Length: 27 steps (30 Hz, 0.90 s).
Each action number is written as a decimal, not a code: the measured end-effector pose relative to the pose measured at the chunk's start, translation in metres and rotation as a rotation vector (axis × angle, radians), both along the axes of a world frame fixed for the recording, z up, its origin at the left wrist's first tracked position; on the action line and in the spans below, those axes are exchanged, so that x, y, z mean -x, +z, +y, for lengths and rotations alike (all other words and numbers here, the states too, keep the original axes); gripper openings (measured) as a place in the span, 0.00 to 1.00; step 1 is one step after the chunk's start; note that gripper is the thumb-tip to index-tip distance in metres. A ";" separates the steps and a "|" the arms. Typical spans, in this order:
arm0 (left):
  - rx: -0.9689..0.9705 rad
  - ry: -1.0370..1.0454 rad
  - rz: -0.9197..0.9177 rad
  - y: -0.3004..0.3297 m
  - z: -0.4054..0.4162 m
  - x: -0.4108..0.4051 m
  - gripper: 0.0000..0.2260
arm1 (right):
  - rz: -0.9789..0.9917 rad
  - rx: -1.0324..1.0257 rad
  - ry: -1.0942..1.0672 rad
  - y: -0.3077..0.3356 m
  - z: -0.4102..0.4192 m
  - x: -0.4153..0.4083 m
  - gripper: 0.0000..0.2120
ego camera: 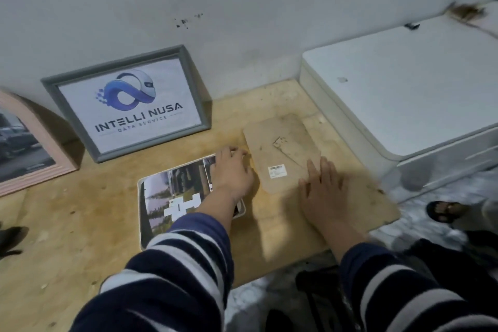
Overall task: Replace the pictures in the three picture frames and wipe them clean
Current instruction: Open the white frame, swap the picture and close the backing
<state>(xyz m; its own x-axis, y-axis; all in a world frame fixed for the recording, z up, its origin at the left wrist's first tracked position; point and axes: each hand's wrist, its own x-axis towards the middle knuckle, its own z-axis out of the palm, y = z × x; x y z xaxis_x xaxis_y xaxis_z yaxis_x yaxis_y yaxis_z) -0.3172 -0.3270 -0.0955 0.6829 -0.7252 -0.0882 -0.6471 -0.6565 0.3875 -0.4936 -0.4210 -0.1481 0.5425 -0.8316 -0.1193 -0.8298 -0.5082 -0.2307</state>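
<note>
Pictures lie face up in a white frame (151, 197) flat on the wooden table (80, 224), directly under the person's left hand (233, 172); that hand rests across the frame's far corner with fingers loosely spread and gripping nothing, fingertips reaching past the edge toward the backing board (283, 153); the right hand (322, 191) lies flat with straight fingers on the near corner of that board, pressing rather than pinching. Just beyond the left hand's fingers a grey frame (126, 105) with a logo print leans against the wall; farther to that side a pink frame (29, 153) leans too; beyond the right hand sits a white printer (404, 94). The loose prints look unsecured, so a sweep of the left sleeve could likely shift or crease them; sliding the dusty board over could scuff the prints or carry grit under the glazing; a careless reach forward might knock the leaning grey frame down.
</note>
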 end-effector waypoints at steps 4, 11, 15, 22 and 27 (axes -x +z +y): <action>-0.025 -0.053 0.052 -0.008 -0.040 -0.007 0.18 | -0.024 0.058 -0.040 -0.005 -0.001 -0.001 0.28; -0.065 0.021 0.098 -0.012 -0.086 -0.030 0.23 | -0.050 0.084 -0.055 -0.006 0.000 -0.006 0.29; -0.125 0.023 0.130 -0.016 -0.104 -0.040 0.21 | -0.057 0.094 -0.065 -0.008 -0.001 -0.007 0.29; -0.195 0.197 0.121 -0.014 -0.113 -0.042 0.22 | -0.069 0.120 -0.060 -0.009 0.000 -0.004 0.27; -0.182 0.161 -0.005 -0.011 -0.096 -0.045 0.21 | -0.058 0.100 -0.042 -0.010 0.000 -0.003 0.30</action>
<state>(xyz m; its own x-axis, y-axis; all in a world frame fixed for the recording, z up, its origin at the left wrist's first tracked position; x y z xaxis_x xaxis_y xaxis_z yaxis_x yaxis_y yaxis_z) -0.2724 -0.4226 -0.1063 0.7891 -0.5795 -0.2038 -0.5302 -0.8100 0.2506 -0.4907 -0.4212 -0.1584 0.5103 -0.8600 -0.0042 -0.8377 -0.4959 -0.2287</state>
